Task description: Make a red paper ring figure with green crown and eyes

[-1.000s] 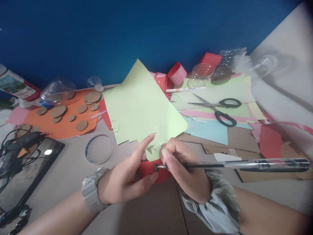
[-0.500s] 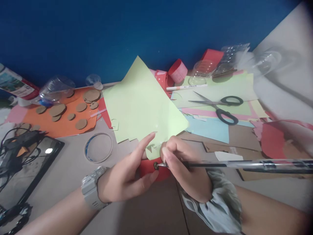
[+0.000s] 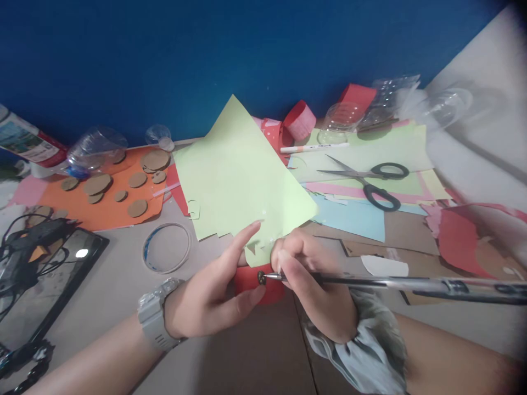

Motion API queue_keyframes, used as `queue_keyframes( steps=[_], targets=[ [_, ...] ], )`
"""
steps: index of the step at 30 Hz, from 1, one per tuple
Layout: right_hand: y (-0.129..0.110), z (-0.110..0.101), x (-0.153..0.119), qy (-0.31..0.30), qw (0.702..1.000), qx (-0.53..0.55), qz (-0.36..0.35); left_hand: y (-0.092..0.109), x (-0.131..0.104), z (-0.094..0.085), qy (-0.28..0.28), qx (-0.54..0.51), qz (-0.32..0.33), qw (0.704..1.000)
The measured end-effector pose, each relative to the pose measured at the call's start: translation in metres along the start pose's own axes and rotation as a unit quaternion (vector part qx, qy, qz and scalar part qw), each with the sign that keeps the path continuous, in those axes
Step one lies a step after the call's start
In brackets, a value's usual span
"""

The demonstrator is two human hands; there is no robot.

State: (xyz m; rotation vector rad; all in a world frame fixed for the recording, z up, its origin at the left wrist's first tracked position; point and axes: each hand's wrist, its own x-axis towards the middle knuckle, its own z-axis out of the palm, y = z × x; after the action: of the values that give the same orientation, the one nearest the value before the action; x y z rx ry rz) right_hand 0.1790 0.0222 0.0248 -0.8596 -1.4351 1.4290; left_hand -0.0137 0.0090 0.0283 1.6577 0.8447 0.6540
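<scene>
My right hand (image 3: 308, 274) is closed round a ballpoint pen (image 3: 370, 281) with a clear barrel, lying nearly level. Its metal tip points left and meets a small dark round piece (image 3: 261, 277) by my left thumb. Behind that, a red paper piece (image 3: 272, 293) shows below the green paper, partly hidden by both hands. My left hand (image 3: 218, 299), with a grey watch on the wrist, curls round the red piece, its thumb at the front and one fingertip raised over the green sheet. The large light green paper (image 3: 242, 175) stretches back from my hands, its near edge cut jaggedly.
Scissors (image 3: 364, 178) lie on coloured sheets at the right, near a white marker (image 3: 315, 147). Cardboard discs (image 3: 96, 185) rest on orange paper (image 3: 119, 214). A tape roll (image 3: 145, 255) and a phone (image 3: 68, 274) are left. Plastic bottle pieces (image 3: 96, 148) line the blue wall.
The pen's far end has dropped slightly, and the tip has shifted a little to the left and up. My left hand stays nearly still.
</scene>
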Motion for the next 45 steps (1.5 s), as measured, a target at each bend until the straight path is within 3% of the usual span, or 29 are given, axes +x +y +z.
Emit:
queue_keyframes(
  steps=[4, 8, 14, 22, 33, 45],
  targets=[
    [-0.0027, 0.0033, -0.0015, 0.039, 0.998, 0.04, -0.004, -0.0029, 0.0023, -0.0017, 0.016, -0.071, 0.009, 0.997],
    [-0.0052, 0.0048, 0.0005, 0.074, 0.996, 0.027, -0.042, -0.0065, 0.0024, -0.0032, 0.014, -0.105, -0.021, 0.994],
    [0.0014, 0.0043, 0.0017, 0.013, 1.0, -0.004, -0.025, -0.0025, 0.002, -0.0046, 0.007, -0.059, -0.047, 0.997],
    [0.0029, 0.0026, -0.0008, -0.004, 0.997, -0.073, -0.024, -0.0031, 0.0032, -0.0062, -0.016, -0.046, -0.032, 0.998],
    [0.0028, 0.0023, -0.0005, -0.021, 0.997, -0.065, -0.019, -0.0005, 0.0045, -0.0072, -0.028, -0.029, -0.041, 0.998],
    [0.0019, 0.0035, 0.0001, -0.021, 0.997, -0.067, -0.02, 0.0002, 0.0058, -0.0065, -0.023, -0.006, 0.006, 1.0]
  ],
)
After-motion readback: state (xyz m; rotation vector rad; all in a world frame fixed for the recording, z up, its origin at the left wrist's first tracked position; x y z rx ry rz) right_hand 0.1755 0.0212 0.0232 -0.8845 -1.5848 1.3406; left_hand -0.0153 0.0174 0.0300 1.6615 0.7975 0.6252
